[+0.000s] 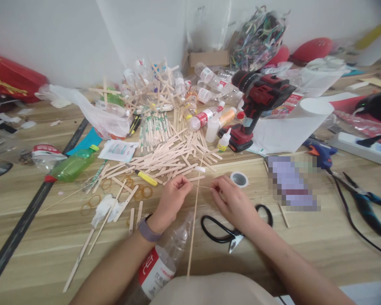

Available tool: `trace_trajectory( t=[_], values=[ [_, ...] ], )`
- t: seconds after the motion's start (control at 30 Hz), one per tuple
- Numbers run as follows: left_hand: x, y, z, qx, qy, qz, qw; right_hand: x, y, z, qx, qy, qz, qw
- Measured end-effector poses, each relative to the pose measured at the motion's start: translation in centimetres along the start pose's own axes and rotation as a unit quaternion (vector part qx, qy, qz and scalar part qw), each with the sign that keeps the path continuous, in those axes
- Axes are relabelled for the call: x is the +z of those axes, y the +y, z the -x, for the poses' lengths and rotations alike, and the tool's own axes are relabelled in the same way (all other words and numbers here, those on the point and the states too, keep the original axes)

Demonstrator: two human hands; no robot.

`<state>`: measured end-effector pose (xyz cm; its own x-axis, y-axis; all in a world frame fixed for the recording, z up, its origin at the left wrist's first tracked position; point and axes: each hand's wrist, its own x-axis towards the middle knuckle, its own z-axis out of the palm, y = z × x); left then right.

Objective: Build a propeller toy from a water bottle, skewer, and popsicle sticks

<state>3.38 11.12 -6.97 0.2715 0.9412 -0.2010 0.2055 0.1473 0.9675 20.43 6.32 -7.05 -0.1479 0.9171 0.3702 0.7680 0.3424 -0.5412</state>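
A thin string (pixel 202 186) is drawn between my two hands, crossing a slender wooden skewer (pixel 194 220). My left hand (pixel 174 192) pinches one end, fingers closed, a watch on its wrist. The other end is pinched in my right hand (pixel 230 197), closed as well. The skewer runs from my body up past both hands; a small white piece (pixel 200 169) shows near its far end, and I cannot tell whether it is attached. Beneath my arms lie a clear plastic bottle (pixel 160 267) with a red and white label and black-handled scissors (pixel 220 237), partly covered by my right forearm.
Loose craft sticks (pixel 165 159) spread beyond my hands, near a yellow cutter (pixel 147 178) and tape roll (pixel 239 179). A red cordless drill (pixel 257 101) stands behind. At right are a glue gun (pixel 320 151) and pliers (pixel 368 203); left, a green bottle (pixel 73 166).
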Motion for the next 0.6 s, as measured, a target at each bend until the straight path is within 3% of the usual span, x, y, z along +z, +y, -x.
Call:
trace_trajectory(
  t=[0.1,0.23,0.5,0.6],
  values=[
    [0.0,0.0,0.0,-0.011,0.007,0.001,1.0,-0.1,0.0,0.1,0.066,0.02,-0.123,0.99],
    [0.1,0.1,0.0,-0.027,-0.011,-0.006,1.0,0.1,-0.3,-0.3,0.157,0.015,-0.266,0.951],
    [0.2,0.4,0.1,-0.025,-0.057,-0.054,0.997,1.2,-0.8,-1.2,0.219,-0.015,-0.46,0.86],
    [0.2,0.5,0.1,0.013,-0.071,-0.076,0.994,1.5,-0.6,-1.1,0.219,-0.018,-0.476,0.852]
  ],
)
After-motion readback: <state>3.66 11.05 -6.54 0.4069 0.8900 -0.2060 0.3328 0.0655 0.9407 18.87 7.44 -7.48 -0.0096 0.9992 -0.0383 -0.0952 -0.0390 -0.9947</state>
